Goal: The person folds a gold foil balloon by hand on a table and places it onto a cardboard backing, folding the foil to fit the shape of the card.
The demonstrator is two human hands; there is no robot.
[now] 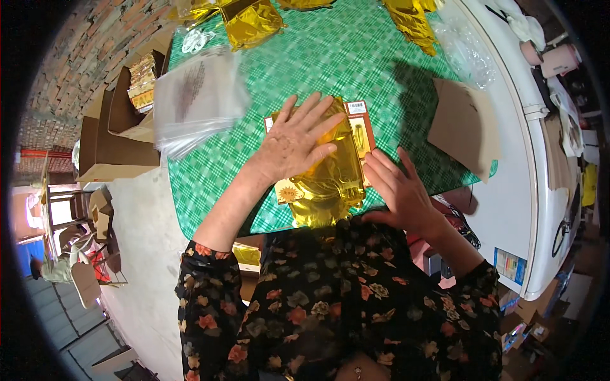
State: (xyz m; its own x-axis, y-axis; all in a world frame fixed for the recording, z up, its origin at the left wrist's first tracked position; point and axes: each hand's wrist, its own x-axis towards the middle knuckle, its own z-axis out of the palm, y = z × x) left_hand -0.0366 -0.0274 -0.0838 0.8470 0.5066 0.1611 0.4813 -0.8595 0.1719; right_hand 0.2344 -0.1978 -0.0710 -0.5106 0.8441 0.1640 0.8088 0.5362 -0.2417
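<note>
A shiny gold foil balloon [337, 166], folded flat, lies at the table's near edge in front of me. Beneath it shows a printed card [359, 130], its edges sticking out on both sides. My left hand [293, 143] rests flat on the foil with its fingers spread, palm down. Beside the foil's right edge is my right hand [401, 193], fingers stretched out and holding nothing. Whether its fingertips touch the card, I cannot tell. Up and to the left lies a stack of clear plastic bags [197, 95].
More gold foil pieces [254, 25] lie at the table's far side. A brown cardboard sheet [467, 127] and a crumpled clear bag [464, 51] are on the right, before a white appliance [508, 209]. Open cardboard boxes [117, 152] stand left of the green checked tablecloth [210, 197].
</note>
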